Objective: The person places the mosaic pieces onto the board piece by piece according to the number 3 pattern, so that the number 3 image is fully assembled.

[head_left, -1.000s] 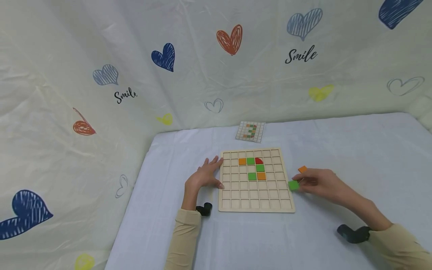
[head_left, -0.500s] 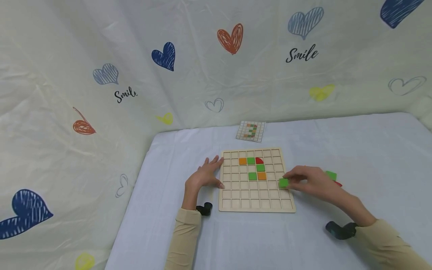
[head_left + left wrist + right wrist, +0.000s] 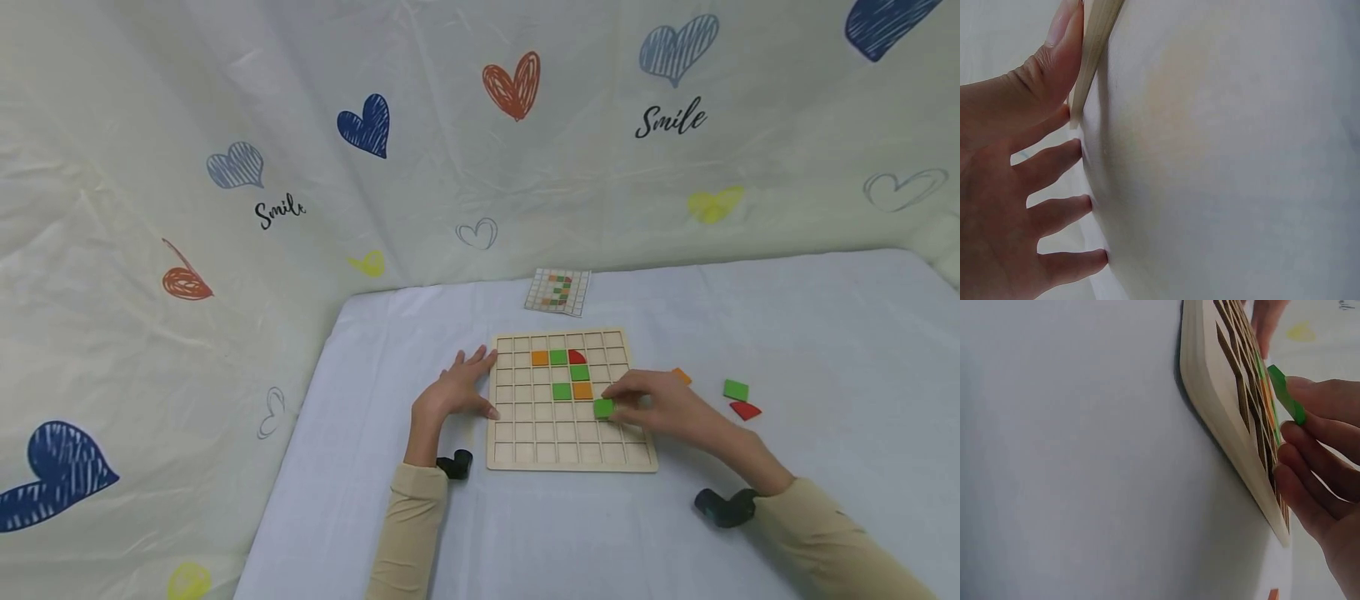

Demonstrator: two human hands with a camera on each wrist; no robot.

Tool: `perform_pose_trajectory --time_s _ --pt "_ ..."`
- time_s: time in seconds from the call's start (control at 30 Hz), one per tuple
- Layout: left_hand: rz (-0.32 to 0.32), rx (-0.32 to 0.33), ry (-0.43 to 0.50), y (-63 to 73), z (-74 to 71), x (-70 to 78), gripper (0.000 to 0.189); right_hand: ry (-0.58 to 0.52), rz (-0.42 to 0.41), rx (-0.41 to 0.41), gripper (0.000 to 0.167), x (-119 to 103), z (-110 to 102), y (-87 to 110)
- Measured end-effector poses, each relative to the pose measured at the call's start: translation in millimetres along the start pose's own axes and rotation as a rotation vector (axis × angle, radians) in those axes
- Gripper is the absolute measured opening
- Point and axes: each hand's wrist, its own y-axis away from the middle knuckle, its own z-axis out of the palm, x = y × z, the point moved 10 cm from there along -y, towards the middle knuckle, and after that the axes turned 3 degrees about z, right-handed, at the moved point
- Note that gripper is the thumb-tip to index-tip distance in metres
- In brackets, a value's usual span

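A square wooden grid board point(image 3: 570, 454) lies on the white-covered table. Orange, green and red tiles fill several of its cells, among them an orange tile point(image 3: 582, 391) and a red quarter-round tile point(image 3: 577, 357). My right hand point(image 3: 667, 402) pinches a green square tile point(image 3: 603, 408) between thumb and fingertips, over the board right of the middle. In the right wrist view that green tile point(image 3: 1286, 394) is tilted, held above the grid. My left hand point(image 3: 453, 390) is spread at the board's left edge, its thumb and a fingertip touching the rim; the left wrist view shows the thumb point(image 3: 1063, 44) against the wooden edge.
Right of the board lie a loose green tile point(image 3: 736, 390), a red quarter-round tile point(image 3: 746, 410) and an orange tile point(image 3: 682, 376) partly behind the right hand. Behind the board rests a printed pattern card point(image 3: 557, 292). A white curtain point(image 3: 420, 200) with hearts hangs at the back and left.
My right hand has carried the green tile leftward from the board's right edge to over its cells. The loose tiles at right have come into view. The left hand stays put.
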Motion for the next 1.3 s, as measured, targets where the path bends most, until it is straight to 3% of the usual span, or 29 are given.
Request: perform_pose_trajectory --time_s 0.67,1.3 --pt "-0.01 -0.004 0.002 -0.6 -1.5 -0.3 0.107 0.101 0.012 -0.058 0.024 -11.1 24.1 -23.2" --pt "-0.027 -0.003 0.003 -0.8 -0.5 -1.3 0.106 0.144 -0.015 -0.049 0.025 -11.6 26.0 -21.8"
